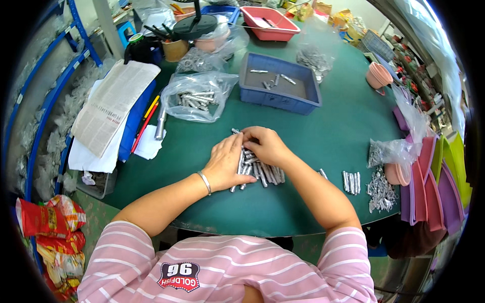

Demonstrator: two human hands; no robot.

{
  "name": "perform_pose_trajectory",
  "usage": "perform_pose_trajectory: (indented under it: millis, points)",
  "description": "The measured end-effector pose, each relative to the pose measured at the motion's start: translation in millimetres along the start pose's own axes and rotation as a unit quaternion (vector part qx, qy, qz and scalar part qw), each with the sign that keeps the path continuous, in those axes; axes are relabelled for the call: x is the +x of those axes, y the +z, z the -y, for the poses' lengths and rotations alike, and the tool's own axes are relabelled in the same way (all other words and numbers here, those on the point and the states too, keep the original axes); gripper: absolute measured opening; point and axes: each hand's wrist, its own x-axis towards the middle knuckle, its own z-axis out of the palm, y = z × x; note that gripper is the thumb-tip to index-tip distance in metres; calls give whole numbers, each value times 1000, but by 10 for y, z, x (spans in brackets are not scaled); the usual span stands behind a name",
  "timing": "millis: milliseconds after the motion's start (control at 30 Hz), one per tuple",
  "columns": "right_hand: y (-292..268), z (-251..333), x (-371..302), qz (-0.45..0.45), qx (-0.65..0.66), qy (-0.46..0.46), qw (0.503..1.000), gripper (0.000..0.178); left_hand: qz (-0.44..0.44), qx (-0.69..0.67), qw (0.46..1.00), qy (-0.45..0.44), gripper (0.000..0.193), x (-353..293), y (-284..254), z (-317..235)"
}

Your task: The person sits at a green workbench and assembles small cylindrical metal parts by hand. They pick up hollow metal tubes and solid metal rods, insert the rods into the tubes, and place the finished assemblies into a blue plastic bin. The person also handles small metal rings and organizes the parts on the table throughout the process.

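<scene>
A pile of short silver metal cylinders [261, 171] lies on the green table in front of me. My left hand [222, 164] rests along the pile's left side, fingers stretched out together and thumb apart over the near pieces. Over the far end of the pile, my right hand [266, 146] has its fingers curled inward; what is in them is hidden. The fingertips of both hands nearly meet there. One cylinder end [235, 131] pokes out just beyond them.
A blue bin [280, 104] with a few cylinders stands beyond my hands, beside a clear bag of cylinders [199, 101]. To the right are a short row of cylinders [351, 183] and a heap of small metal parts [381, 192]. Newspaper [113, 106] and pencils [145, 126] lie left.
</scene>
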Motion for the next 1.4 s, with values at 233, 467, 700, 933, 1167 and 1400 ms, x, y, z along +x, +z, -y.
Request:
perform_pose_trajectory:
  millis: [233, 467, 700, 933, 1167, 1400]
  points:
    - [-204, 57, -407, -27, 70, -3, 997, 23, 33, -38, 998, 28, 111, -243, -153, -142]
    - [-313, 0, -733, -122, 173, 5, 977, 22, 24, -20, 998, 49, 112, -257, -102, -111]
    - [-340, -10, -1021, -168, 41, -29, 984, 22, 37, 32, 996, 72, 104, -335, -121, -150]
    - [-447, 10, -1520, -272, 70, 44, 959, 18, 27, 18, 997, 74, 80, -287, -72, -94]
    - [-1390, -466, -2666, -605, -18, 143, 783, 12, 20, 6, 998, 66, 77, -286, -90, -112]
    - [-1396, -1011, -3188, -518, -130, 375, 758, 14, 35, 0, 998, 50, 76, -269, -85, -133]
